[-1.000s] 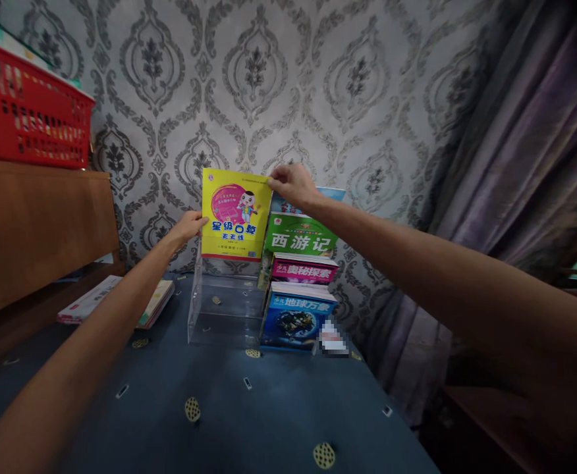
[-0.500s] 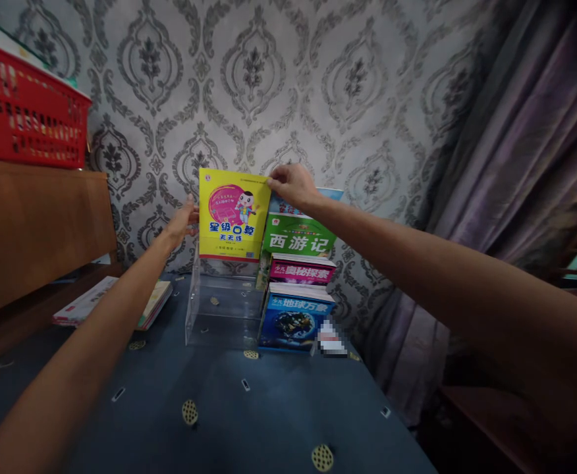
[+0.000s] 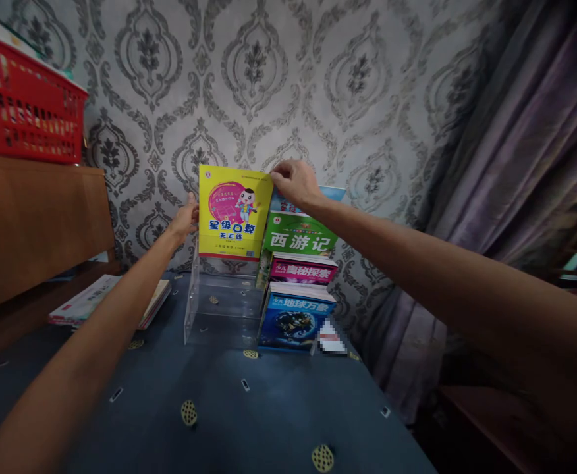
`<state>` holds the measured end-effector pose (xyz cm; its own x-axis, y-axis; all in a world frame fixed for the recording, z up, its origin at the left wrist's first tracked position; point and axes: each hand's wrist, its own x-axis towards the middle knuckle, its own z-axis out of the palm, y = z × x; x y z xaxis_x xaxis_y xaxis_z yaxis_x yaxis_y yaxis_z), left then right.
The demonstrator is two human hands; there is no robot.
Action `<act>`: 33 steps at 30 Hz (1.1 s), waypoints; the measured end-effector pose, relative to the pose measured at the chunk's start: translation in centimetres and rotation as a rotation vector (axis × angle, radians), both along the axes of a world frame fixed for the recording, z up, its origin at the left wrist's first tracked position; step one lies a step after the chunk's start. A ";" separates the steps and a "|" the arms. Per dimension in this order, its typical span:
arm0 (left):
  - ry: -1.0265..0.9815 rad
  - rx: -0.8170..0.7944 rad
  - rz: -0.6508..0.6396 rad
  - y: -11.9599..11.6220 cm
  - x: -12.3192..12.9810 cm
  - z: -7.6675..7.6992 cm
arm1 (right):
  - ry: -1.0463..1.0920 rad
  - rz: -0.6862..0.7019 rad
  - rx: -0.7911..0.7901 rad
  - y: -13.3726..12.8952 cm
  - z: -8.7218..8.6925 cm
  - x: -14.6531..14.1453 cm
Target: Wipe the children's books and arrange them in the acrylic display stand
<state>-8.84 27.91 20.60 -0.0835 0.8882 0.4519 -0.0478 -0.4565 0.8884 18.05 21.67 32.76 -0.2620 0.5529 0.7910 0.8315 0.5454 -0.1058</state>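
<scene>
A yellow book stands upright at the top left of a clear acrylic rack. My left hand is at the book's left edge, its fingers partly behind it. With fingers pinched, my right hand grips the book's upper right corner. To the right, the rack holds a light blue book, a green book, a magenta book and, lowest, a blue book with a globe picture. The lower left tiers hold no books.
Several books lie on the blue patterned tablecloth at the left, partly behind my left forearm. A red basket sits on a wooden cabinet. Patterned wallpaper rises behind the rack, and a grey-purple curtain hangs at the right.
The view has shifted slightly. Both hands stay at the yellow book, which remains in nearly the same place at the rack's top left.
</scene>
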 end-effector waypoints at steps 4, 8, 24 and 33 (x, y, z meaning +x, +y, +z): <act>-0.014 -0.003 -0.010 -0.2 -0.1 0.0 | 0.013 -0.018 -0.001 -0.4 0.1 0.0; -0.020 -0.001 -0.021 -0.3 -0.1 0.1 | 0.002 -0.058 -0.010 -0.5 0.2 0.3; -0.010 0.040 0.018 -1.4 -0.1 -0.1 | 0.152 0.024 0.053 -1.4 -0.4 2.0; 0.097 0.188 0.340 -3.5 -1.3 -3.2 | -0.214 0.377 0.224 -10.5 -10.6 1.6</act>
<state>-10.14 24.43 17.41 -0.3077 0.7184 0.6238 0.2140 -0.5866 0.7811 19.65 11.17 22.16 -0.5808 0.2107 0.7863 0.5622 0.8024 0.2002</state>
